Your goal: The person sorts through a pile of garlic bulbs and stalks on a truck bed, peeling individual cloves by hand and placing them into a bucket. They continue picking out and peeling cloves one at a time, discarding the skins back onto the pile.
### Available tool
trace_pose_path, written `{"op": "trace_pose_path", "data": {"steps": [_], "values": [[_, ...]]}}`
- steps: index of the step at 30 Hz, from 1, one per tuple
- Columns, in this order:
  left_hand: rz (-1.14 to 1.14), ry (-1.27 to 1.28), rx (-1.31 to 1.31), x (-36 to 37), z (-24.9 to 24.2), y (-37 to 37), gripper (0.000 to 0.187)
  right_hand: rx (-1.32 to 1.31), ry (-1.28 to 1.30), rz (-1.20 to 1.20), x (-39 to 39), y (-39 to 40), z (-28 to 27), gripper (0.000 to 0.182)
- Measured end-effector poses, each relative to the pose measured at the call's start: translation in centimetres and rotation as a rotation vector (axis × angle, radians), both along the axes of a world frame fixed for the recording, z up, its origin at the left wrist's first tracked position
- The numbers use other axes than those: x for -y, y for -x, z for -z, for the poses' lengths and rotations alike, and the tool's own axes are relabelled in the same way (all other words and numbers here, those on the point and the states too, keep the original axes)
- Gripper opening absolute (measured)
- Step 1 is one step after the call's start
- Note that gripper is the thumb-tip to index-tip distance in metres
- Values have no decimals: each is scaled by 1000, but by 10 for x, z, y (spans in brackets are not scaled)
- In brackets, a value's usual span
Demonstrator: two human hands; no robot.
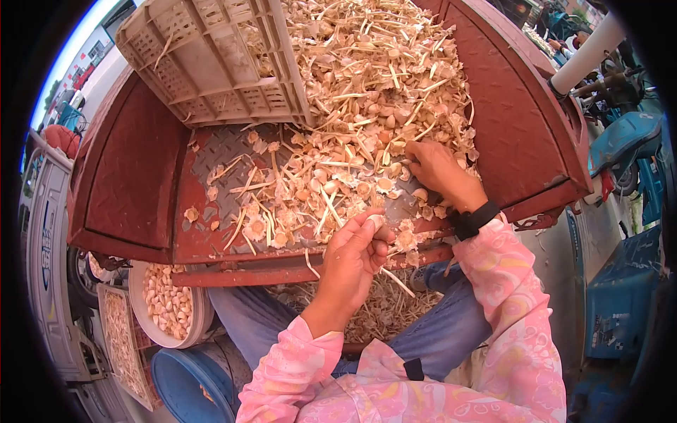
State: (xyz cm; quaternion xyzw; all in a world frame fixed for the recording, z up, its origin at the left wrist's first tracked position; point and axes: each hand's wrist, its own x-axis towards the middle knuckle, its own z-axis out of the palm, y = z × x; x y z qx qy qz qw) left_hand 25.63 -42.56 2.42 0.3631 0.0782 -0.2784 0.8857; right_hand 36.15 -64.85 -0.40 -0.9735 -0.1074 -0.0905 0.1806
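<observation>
Garlic cloves, dry skins and stalks form a large pile (374, 106) on the red metal cart bed (151, 162). Near the bed's front edge, my left hand (355, 257) is closed, with a pale garlic clove (376, 222) pinched at its fingertips. Loose skins (406, 236) lie just right of it. My right hand (441, 169) reaches into the right part of the pile, fingers bent down among cloves and skins; what they hold, if anything, is hidden. A black band is on the right wrist.
A plastic crate (211, 63) stands tilted at the bed's back left. Below left are a white bucket of cloves (168, 299), a blue bucket (190, 384) and a crate of scraps (121, 338). Teal vehicles (624, 141) stand at the right.
</observation>
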Motion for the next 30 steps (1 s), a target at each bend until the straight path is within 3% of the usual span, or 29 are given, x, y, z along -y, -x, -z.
{"op": "trace_pose_path", "data": {"steps": [4, 7, 13, 14, 17, 21, 25, 28, 30], "values": [[-80, -5, -36, 5, 9, -7, 30, -61, -19, -93, 1, 2, -6, 11], [-205, -25, -134, 16, 0, -12, 27, -89, -139, -29, 1, 6, -8, 12], [-277, 287, -290, 44, 17, -31, 23, -270, -756, -253, -34, 46, -49, 16], [-295, 326, -257, 47, 22, -32, 21, -176, -685, -197, -31, 46, -43, 17], [-316, 275, -311, 44, 26, -33, 20, 43, -147, -54, 6, 34, -26, 15], [-249, 263, -163, 38, 35, -32, 19, -149, -75, -6, 6, 35, -20, 17], [-267, 227, -176, 41, 28, -32, 17, -111, 30, -24, 7, 22, -17, 16], [-281, 239, -178, 42, 27, -34, 18, -207, -464, -25, -13, 34, -36, 15], [-298, 251, -194, 43, 28, -31, 20, -198, -575, -212, -35, 52, -49, 16]]}}
